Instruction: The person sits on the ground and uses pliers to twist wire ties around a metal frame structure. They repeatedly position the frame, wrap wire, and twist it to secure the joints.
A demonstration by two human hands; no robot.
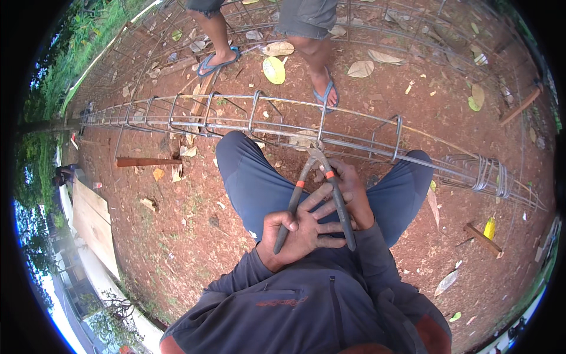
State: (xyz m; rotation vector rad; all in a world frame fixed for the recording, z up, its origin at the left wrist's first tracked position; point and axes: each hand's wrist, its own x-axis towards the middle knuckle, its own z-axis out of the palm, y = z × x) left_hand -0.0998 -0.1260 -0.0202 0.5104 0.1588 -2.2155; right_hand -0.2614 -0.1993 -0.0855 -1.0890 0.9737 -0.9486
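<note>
A pair of end-cutting pincers (318, 154) with long black handles and orange bands has its jaws at a stirrup on the steel rebar cage (253, 121). The handles are spread apart. My left hand (303, 229) is turned palm up, its thumb hooked over the left handle and its fingers stretched out towards the right handle. Just behind the right handle is my right hand (354, 192), its fingers curled close to the jaws. What those fingers pinch, if anything, is hidden by the tool and the hand.
The cage runs crosswise over my knees. Beyond it stands a person in sandals (324, 88), before more steel mesh (401, 26). Wooden stakes (147, 161) and a short wooden piece (483, 240) are on the red soil. A plywood sheet (94, 221) lies left; bundled stirrups (492, 177) hang right.
</note>
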